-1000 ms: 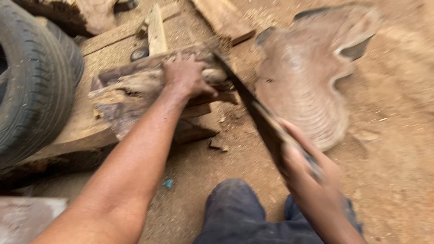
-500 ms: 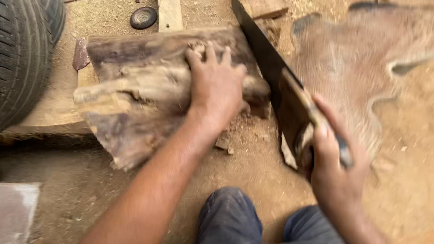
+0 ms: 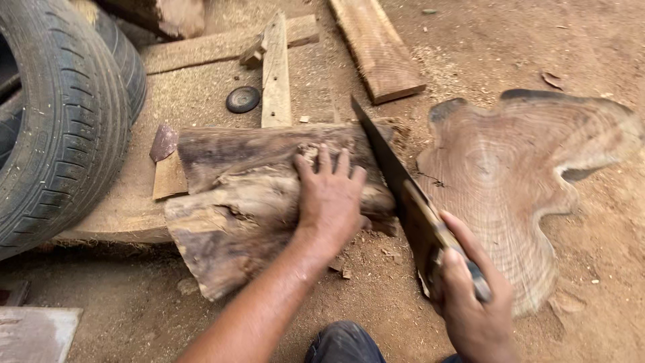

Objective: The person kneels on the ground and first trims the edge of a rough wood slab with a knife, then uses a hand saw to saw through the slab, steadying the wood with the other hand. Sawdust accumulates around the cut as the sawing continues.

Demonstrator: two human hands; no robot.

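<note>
A rough, weathered log (image 3: 242, 195) lies across a wooden board on the dirt. My left hand (image 3: 330, 195) presses flat on the log's right part, fingers spread. My right hand (image 3: 474, 302) grips the handle of a hand saw (image 3: 396, 181). Its dark blade runs away from me and sits against the right end of the log, where sawdust has gathered.
A black tyre (image 3: 60, 128) stands at the left. A wavy-edged slab of tree trunk (image 3: 517, 181) lies on the ground at the right. Planks (image 3: 376, 47) and a small black disc (image 3: 242, 99) lie beyond the log. My knee (image 3: 342, 343) shows at the bottom.
The view has steadied and shifted over the log. The saw has drawn back toward me along the log's right end. My left hand stays pressed on the log.
</note>
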